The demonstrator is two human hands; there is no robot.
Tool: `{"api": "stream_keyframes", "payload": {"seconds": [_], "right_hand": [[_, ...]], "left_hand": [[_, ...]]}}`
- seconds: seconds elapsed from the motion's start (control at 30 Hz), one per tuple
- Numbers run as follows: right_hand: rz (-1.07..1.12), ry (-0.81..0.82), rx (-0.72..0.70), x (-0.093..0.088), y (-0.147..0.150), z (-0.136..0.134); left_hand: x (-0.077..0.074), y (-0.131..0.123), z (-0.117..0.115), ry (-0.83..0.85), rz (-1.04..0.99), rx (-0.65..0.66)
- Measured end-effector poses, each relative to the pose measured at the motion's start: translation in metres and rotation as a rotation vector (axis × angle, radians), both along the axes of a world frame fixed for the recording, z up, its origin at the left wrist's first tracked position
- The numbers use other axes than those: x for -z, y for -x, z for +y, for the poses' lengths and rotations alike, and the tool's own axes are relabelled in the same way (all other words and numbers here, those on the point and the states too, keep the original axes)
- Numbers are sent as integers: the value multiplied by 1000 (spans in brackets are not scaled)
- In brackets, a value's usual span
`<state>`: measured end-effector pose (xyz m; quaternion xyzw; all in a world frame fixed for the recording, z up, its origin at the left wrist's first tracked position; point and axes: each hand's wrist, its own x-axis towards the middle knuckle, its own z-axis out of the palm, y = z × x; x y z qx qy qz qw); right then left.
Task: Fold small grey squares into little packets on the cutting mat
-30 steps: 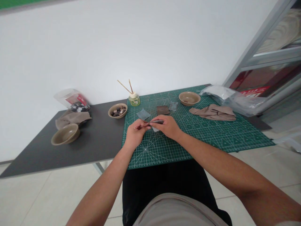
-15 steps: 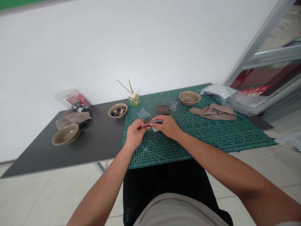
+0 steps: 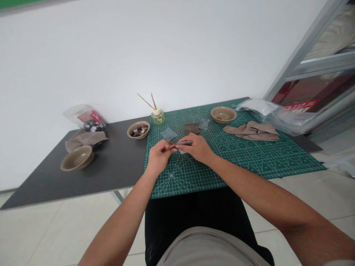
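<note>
Grey piece [image 3: 185,143] within right grip [image 3: 199,148]

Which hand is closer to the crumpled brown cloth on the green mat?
Right. The right hand is left of the crumpled brown cloth; the left hand is farther left, beyond the right hand.

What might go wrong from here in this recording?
The small dark piece is pinched between the fingers of the left hand and the right hand, so it might slip or shift. The bottle with sticks stands close beside the bowl of small pieces; a careless reach toward that bowl could tip the bottle.
</note>
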<state>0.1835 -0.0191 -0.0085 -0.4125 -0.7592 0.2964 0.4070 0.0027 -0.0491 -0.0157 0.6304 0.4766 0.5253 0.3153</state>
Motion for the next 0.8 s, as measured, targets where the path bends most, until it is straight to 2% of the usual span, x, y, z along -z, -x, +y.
{"api": "stream_keyframes", "payload": {"seconds": [0.2, 0.3, 0.43, 0.53, 0.73, 0.8], "right_hand": [[18, -28, -57, -2, 0, 0], [113, 50, -47, -3, 0, 0], [330, 228, -18, -7, 0, 0], [397, 240, 37, -6, 0, 3], [313, 181, 188, 9, 1, 12], [286, 185, 152, 14, 3, 14]], "left_hand": [[-1, -1, 1, 20, -7, 0], [-1, -1, 1, 14, -41, -31], [-1, -1, 2, 50, -185, -39], [-2, -2, 2, 81, -219, -16], [0, -3, 3, 92, -266, -76], [0, -3, 4, 70, -296, -96]]}}
